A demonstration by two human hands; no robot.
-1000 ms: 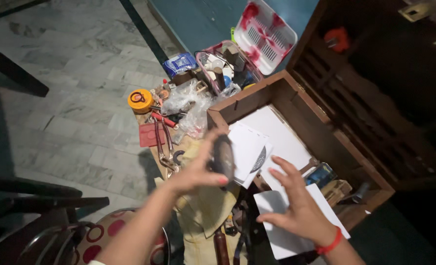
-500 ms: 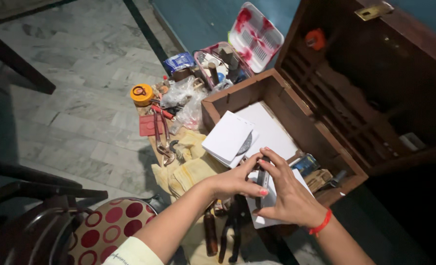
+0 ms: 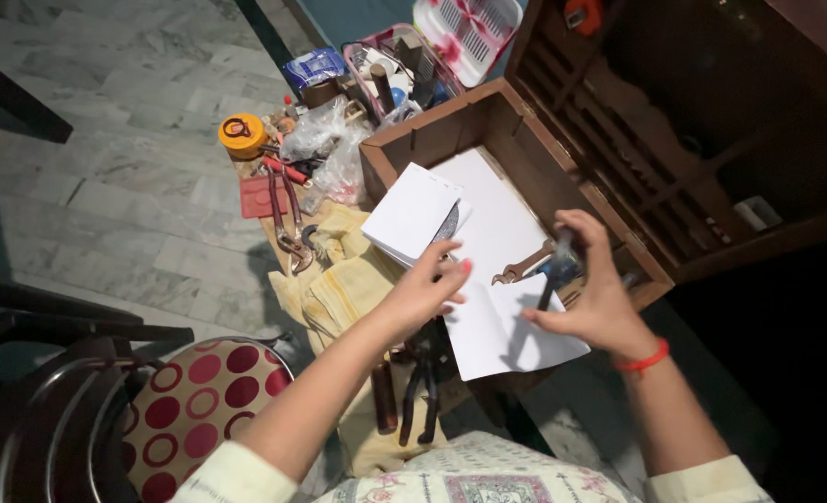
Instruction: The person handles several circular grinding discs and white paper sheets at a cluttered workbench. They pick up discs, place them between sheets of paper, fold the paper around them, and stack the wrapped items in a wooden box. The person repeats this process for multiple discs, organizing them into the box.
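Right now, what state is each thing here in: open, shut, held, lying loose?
Wooden toolbox: lid open, paper sheets inside.
Pink-and-white plastic box: lid up.
Right hand: gripping a small dark tool.
Left hand: fingers spread, holding nothing, over the white paper.
Wrench: lying on the paper.
Red-handled pliers: lying on the floor.
Yellow tape measure: lying flat.

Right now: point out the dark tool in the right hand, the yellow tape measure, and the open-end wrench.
dark tool [image 3: 551,279], head view, on its shaft below the right hand's fingers.
yellow tape measure [image 3: 242,135], head view, on its round top face.
open-end wrench [image 3: 523,269], head view, mid-handle over the white paper.
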